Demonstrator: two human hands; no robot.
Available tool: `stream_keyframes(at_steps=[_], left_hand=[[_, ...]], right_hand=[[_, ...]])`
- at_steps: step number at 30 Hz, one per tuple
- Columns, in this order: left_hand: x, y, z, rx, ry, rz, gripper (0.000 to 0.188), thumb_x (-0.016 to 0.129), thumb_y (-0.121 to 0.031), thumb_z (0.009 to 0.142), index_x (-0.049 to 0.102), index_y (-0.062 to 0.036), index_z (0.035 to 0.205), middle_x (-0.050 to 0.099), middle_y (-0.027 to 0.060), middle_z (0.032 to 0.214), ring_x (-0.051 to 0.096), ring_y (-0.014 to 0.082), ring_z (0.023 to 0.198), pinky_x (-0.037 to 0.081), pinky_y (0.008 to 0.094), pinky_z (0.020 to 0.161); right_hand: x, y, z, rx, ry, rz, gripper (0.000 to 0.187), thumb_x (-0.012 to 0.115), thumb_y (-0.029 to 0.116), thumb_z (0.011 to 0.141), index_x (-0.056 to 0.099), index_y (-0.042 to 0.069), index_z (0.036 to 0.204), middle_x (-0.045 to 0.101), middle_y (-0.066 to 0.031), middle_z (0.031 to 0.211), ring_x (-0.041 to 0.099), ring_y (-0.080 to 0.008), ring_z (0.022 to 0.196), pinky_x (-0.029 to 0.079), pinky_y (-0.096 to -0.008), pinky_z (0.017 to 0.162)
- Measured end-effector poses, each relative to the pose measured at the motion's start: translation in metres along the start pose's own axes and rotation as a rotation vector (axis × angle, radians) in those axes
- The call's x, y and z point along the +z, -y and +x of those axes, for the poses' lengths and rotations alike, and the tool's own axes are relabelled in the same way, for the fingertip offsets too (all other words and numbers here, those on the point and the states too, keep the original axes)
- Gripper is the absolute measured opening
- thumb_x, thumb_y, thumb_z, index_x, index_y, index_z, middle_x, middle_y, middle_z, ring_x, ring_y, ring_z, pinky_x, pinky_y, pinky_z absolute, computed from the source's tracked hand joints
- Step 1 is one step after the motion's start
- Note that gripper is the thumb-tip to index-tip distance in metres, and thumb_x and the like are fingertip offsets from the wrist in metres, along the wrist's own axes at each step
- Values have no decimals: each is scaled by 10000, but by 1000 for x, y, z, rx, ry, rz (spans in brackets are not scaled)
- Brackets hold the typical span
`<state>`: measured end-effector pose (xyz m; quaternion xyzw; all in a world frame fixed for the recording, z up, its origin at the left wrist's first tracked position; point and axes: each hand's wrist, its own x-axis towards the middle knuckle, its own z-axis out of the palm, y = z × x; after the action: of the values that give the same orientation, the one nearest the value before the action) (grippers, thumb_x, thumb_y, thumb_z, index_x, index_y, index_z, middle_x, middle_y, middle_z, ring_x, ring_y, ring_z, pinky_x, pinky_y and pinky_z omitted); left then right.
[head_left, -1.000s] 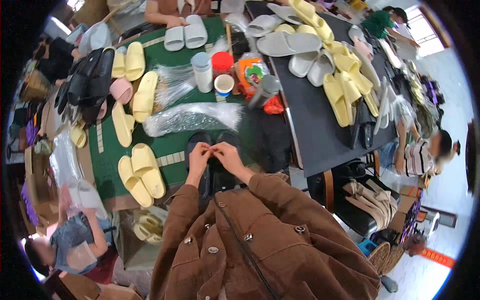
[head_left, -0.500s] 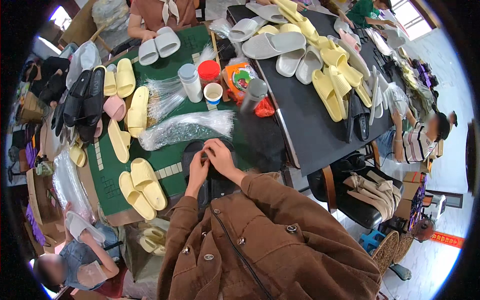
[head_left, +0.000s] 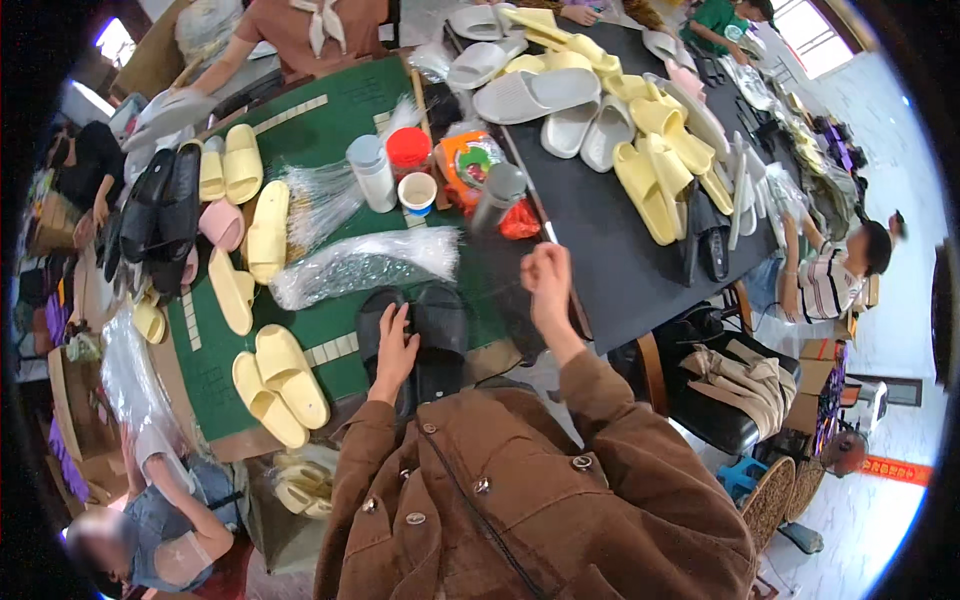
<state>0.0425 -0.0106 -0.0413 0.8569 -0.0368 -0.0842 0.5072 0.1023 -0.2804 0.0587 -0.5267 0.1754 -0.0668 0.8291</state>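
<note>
A pair of black slippers [head_left: 440,322] lies at the near edge of the green mat, just in front of me. My left hand [head_left: 393,345] rests over the left slipper with its fingers spread. Off to the right of the pair, my right hand [head_left: 547,285] is raised with its fingers curled closed near the black table's edge. Whatever is in those fingers, if anything, is too small to make out. Beyond the slippers lies a bundle of clear plastic strips [head_left: 365,268]. A pair of yellow slippers [head_left: 280,385] sits left of my left hand.
A white bottle [head_left: 372,175], red-lidded jar [head_left: 409,150], paper cup [head_left: 416,192] and grey tumbler [head_left: 497,197] stand beyond the strips. Yellow and grey slippers crowd the black table [head_left: 560,200] at right. More slippers line the mat's left side. Co-workers sit around; a black chair [head_left: 705,400] stands right.
My hands have parted: the right swung away to the right, the left stayed over the black slippers. The person opposite moved the grey pair from the mat toward the left.
</note>
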Motion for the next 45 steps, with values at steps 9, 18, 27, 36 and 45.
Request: stream_keyframes(at_steps=[9, 18, 27, 36, 45], left_hand=[[-3, -36, -12, 219, 151, 298, 576, 620, -37, 801, 435, -181, 1328, 321, 156, 1396, 380, 349, 1188, 356, 462, 978], [-13, -50, -43, 351, 126, 561, 362, 665, -119, 746, 595, -141, 1100, 353, 155, 1342, 248, 370, 1308, 185, 546, 1072], [-2, -34, -52, 178, 135, 848, 376, 708, -185, 723, 574, -9, 1027, 197, 103, 1479, 111, 338, 1382, 111, 642, 1046], [5, -34, -50, 126, 56, 851, 330, 644, -114, 729, 558, 4, 1025, 195, 85, 1488, 106, 316, 1392, 79, 634, 1055], [1, -33, -51, 144, 54, 831, 373, 644, -93, 728, 526, 14, 1065, 195, 100, 1485, 117, 337, 1386, 78, 620, 1056]], right_hand=[[-260, 103, 53, -530, -878, -793, 179, 451, 113, 892, 545, 21, 1013, 590, -57, 860, 557, -154, 757, 443, -310, 727], [-321, 152, 141, -247, -715, -641, 307, 667, 297, 818, 609, 28, 956, 591, -40, 727, 564, -179, 670, 434, -300, 616], [-292, 143, 158, -166, -715, -436, 310, 682, 256, 816, 494, 70, 655, 383, 41, 626, 343, -97, 608, 299, -285, 565], [-205, 100, 1, -284, -375, -673, 375, 608, 167, 867, 310, 80, 657, 250, 57, 679, 259, -59, 647, 263, -247, 557], [-177, 52, -56, -195, -221, -1160, 315, 636, 250, 835, 459, 2, 757, 442, -87, 653, 424, -222, 566, 357, -333, 549]])
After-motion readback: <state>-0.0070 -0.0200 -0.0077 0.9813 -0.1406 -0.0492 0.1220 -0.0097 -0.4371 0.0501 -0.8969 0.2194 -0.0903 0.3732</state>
